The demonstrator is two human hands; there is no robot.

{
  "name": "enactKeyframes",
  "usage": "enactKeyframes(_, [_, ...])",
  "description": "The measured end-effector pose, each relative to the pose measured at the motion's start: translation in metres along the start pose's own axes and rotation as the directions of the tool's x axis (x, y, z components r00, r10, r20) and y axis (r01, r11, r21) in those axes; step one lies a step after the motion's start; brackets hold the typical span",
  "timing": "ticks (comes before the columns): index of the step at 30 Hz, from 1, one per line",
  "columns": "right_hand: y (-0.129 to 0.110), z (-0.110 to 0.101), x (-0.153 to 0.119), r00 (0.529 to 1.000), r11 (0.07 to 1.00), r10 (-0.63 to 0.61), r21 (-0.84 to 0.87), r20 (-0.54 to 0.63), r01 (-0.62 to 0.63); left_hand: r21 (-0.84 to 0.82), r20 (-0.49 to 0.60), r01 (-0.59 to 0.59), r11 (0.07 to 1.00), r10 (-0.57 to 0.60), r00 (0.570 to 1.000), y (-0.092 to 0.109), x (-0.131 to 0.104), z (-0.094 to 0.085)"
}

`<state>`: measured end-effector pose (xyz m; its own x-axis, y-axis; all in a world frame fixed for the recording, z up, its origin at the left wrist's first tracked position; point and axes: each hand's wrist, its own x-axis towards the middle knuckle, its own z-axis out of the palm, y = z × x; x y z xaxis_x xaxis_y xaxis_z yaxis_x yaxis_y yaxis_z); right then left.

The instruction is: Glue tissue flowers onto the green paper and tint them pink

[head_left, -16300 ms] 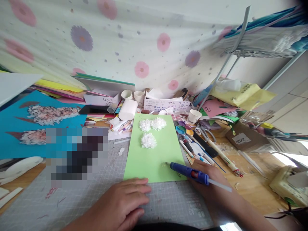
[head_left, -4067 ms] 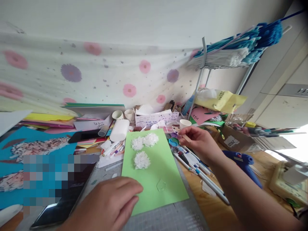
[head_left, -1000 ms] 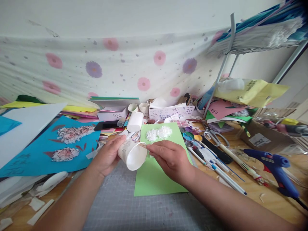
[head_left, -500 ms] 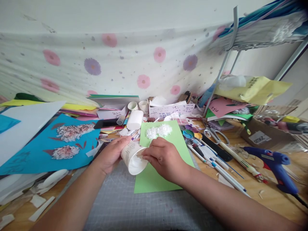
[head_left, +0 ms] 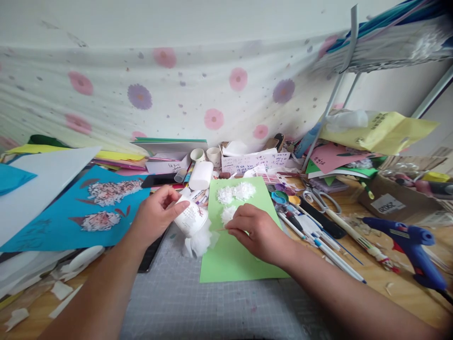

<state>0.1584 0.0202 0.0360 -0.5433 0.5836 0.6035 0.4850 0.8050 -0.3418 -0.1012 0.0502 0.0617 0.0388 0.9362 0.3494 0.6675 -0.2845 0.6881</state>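
My left hand [head_left: 155, 215] grips a printed white paper cup [head_left: 192, 218], tipped with its mouth downward. Thin, crumpled white tissue [head_left: 198, 243] sits under the cup's mouth, over the grey cutting mat [head_left: 170, 297] and the edge of a green sheet [head_left: 244, 264]. A thin wooden stick [head_left: 221, 230] is pinched between the fingers of my right hand [head_left: 256, 231], its tip pointing left toward the tissue. Ruffled white paper clusters [head_left: 236, 191] lie on the upper part of the green sheet; another cluster [head_left: 228, 215] is partly hidden behind my right hand.
At left lies a blue sheet [head_left: 67, 226] with speckled paper blossoms. Brushes, paint pots [head_left: 279, 197] and scissors [head_left: 323, 200] crowd the right, with a blue glue gun [head_left: 403, 241] beyond them. A dark phone-like object [head_left: 150, 257] lies beneath my left forearm.
The cup has turned from mouth toward me to mouth down, and white tissue now shows below it. My right hand has moved right, away from the cup, uncovering the stick and another white cluster.
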Motion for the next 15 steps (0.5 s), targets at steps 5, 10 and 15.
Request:
enactKeyframes(5, [0.006, -0.001, -0.004, 0.996, 0.996, 0.011, 0.088, -0.092, -0.002, -0.089, -0.096, -0.082, 0.993, 0.074, 0.993, 0.001, -0.006, 0.005])
enactKeyframes(10, [0.008, 0.003, -0.006, 0.965, 0.994, 0.024, 0.109, -0.260, 0.005, -0.559, -0.041, 0.129, 0.819, -0.182, 0.982, 0.003, -0.003, 0.018])
enactKeyframes(15, [0.000, 0.005, 0.001, 0.960, 0.995, -0.009, 0.097, -0.281, 0.038, -0.762, 0.120, 0.324, 0.561, -0.369, 0.922, 0.007, 0.001, 0.025])
